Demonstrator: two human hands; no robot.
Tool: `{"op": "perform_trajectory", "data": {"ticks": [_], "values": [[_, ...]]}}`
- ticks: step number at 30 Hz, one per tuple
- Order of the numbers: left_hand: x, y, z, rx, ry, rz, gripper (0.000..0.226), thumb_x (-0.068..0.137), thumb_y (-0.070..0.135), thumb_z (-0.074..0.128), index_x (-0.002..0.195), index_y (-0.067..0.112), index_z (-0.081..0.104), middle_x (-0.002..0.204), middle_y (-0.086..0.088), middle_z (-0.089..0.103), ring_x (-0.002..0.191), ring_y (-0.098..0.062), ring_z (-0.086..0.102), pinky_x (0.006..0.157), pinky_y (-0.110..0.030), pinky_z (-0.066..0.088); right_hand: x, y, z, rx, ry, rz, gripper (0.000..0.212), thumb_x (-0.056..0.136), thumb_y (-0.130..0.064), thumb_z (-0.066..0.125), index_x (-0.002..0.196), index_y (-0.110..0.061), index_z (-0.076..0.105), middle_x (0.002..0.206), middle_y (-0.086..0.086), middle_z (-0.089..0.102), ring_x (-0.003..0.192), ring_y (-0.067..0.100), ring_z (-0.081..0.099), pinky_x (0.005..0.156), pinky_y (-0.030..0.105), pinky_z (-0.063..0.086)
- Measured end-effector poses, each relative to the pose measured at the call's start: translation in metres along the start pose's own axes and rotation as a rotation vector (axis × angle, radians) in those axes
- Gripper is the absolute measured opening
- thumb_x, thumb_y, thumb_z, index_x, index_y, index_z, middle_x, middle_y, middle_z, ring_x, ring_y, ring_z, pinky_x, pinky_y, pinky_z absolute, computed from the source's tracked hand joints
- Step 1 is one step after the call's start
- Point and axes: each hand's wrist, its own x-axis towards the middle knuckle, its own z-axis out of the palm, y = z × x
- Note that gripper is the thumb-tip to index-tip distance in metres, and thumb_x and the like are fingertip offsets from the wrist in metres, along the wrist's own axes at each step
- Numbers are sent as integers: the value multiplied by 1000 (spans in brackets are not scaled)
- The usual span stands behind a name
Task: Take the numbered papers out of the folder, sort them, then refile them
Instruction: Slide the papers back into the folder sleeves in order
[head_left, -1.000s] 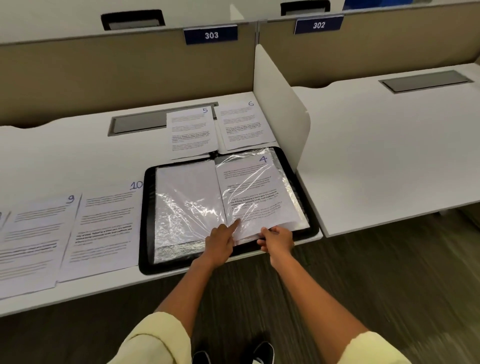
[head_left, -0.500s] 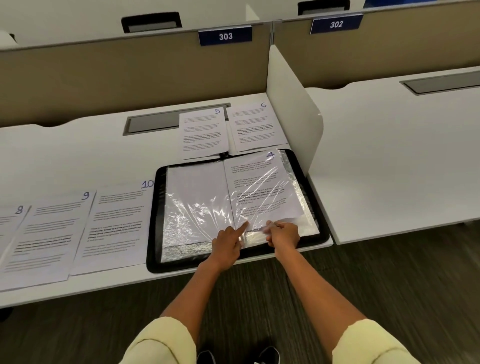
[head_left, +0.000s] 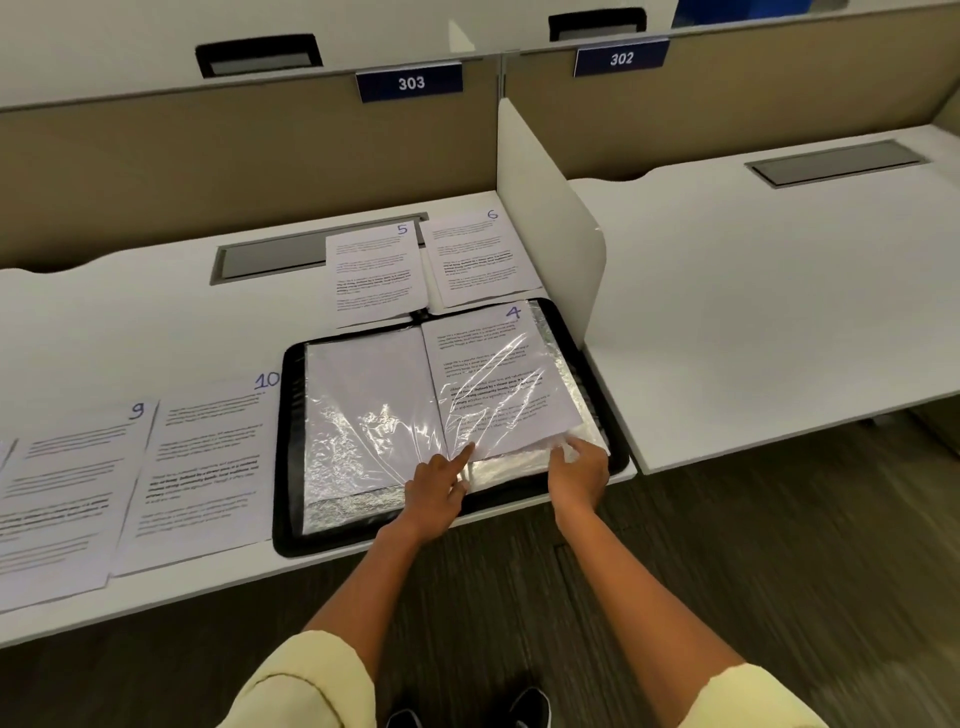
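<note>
An open black folder (head_left: 291, 447) lies at the desk's (head_left: 156, 322) front edge, beside the divider (head_left: 545, 218), with sheet 4 (head_left: 493, 379) in its right sleeve. Sheets 5 (head_left: 374, 270) and 6 (head_left: 483, 260) lie behind it, 9 (head_left: 67, 493) and 10 (head_left: 208, 457) to its left. The left hand (head_left: 434, 493) presses an extended forefinger on sheet 4's near corner; the right hand (head_left: 579, 475) pinches the sleeve's lower edge.

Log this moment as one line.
stage: filing sheet 4 in folder sleeve | left hand: forefinger on sheet's near corner | right hand: grips sleeve's near edge | out on desk: 5, 6, 9, 10
</note>
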Motion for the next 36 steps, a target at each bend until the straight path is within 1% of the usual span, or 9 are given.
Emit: {"op": "perform_trajectory", "data": {"ticks": [6,8,12,19,23,25,27,32,36], "values": [[-3,-1,-3,-22,-8,14,55,104,35,39,154,38,16,112,-8,48,104,-26,46,90,-39,42,-8,-3,-6,112,32,4,32,99,-7,57,131,-11,61,130,2,56,106,17,58,99,31,49],[-4,-1,-4,-26,-15,21,55,103,38,39,154,38,16,113,-8,49,105,-26,46,91,-40,42,-9,-4,-8,153,43,24,36,98,-7,58,134,-12,61,123,3,58,106,20,60,100,36,51],[-7,-3,-6,-48,-49,24,57,103,43,39,154,38,14,119,-8,48,110,-26,45,94,-39,39,-6,-7,-15,190,35,76,35,97,-24,64,131,-17,64,117,8,48,107,26,58,89,28,46],[-17,-6,-12,-169,-89,41,63,98,53,40,154,41,13,108,-7,52,104,-26,51,96,-49,44,-11,-19,-13,327,28,36,34,93,-24,70,125,-13,66,140,5,52,117,16,54,95,24,41],[-32,4,-32,-400,-93,-2,53,103,38,42,153,29,26,97,0,55,97,-14,51,103,-36,38,-27,-33,-6,346,15,-49,33,97,-16,65,130,-11,62,132,1,60,102,5,57,89,21,43],[-34,1,-40,-480,-89,-51,47,104,39,41,149,27,36,115,-3,56,106,-15,52,100,-31,38,-37,-43,-3,390,15,-69,29,96,-13,65,125,-13,66,123,-4,65,101,1,59,92,21,45],[-34,-7,-47,-598,-61,-103,45,102,45,43,142,25,47,132,-7,57,111,-19,59,104,-38,44,-47,-52,2,448,4,-76,25,95,-12,66,119,-14,70,115,-8,69,107,4,61,95,20,46],[-36,-12,-74,-859,77,-178,41,100,44,48,124,14,62,103,-7,68,97,-26,66,91,-45,54,-78,-70,21,552,-66,-108,14,87,-12,76,100,-16,77,97,-3,77,96,5,70,82,15,52],[-41,-11,-101,-1021,183,-146,41,97,49,50,112,15,68,99,-10,71,93,-27,67,82,-40,55,-109,-79,40,535,-182,-159,11,84,-10,78,96,-11,77,92,1,77,86,6,73,76,19,58]]}}
